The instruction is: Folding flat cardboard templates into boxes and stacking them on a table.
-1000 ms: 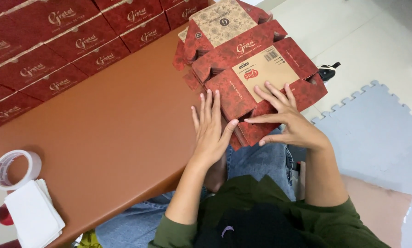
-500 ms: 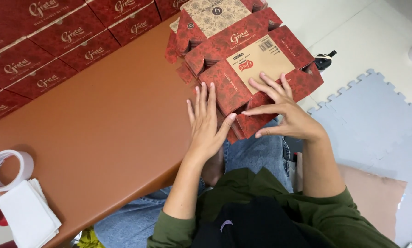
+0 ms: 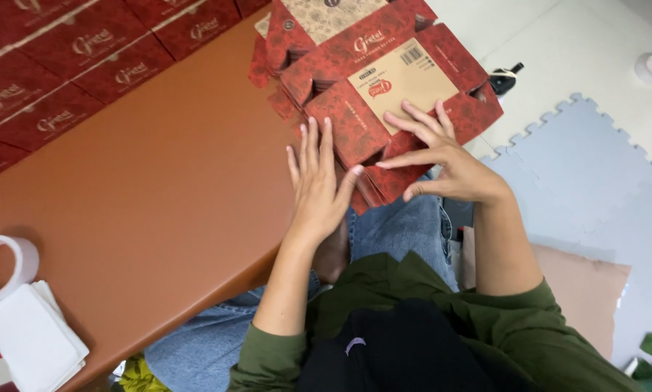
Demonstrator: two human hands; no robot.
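Brown worktop [image 3: 144, 196]: both hands [image 3: 318, 185] [image 3: 453, 167] flat, fingers apart, on red carton [image 3: 384, 87]; foam floor mat [image 3: 594, 181] beside.

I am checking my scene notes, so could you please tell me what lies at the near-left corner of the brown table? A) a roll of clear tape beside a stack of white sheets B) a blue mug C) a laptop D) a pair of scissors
A: a roll of clear tape lies beside a stack of white sheets on the brown table.

One unfolded red carton [image 3: 384, 80], one tape roll [image 3: 2, 267], one white paper stack [image 3: 31, 337], two hands [image 3: 318, 185].
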